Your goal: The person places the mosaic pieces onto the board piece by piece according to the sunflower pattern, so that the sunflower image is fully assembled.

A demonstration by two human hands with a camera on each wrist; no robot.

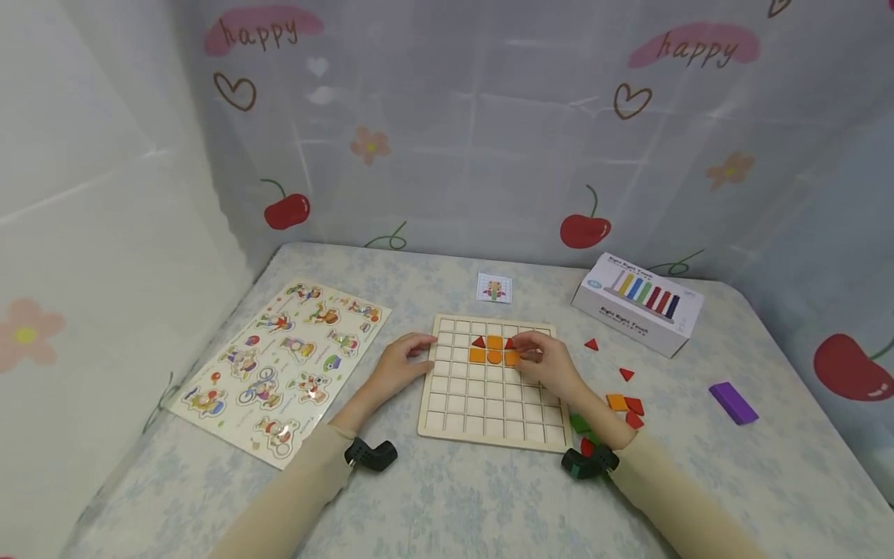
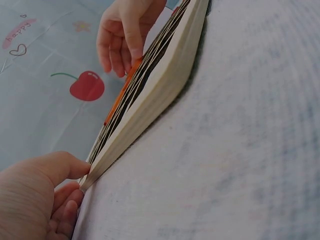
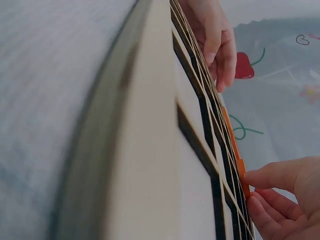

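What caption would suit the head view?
Right hand sets an orange piece into the grid board; left hand steadies its edge.

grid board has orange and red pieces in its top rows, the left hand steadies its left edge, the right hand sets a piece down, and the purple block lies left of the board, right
Not quite: the purple block lies to the right of the grid board, not the left, as the head view shows. The rest holds: orange and red pieces fill its top rows, the left hand steadies the left edge, and the right hand sets a piece down.

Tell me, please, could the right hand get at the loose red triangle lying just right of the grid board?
Probably yes: the right hand rests on the grid board, and the red triangle lies close beside it on open tablecloth, with nothing between them.
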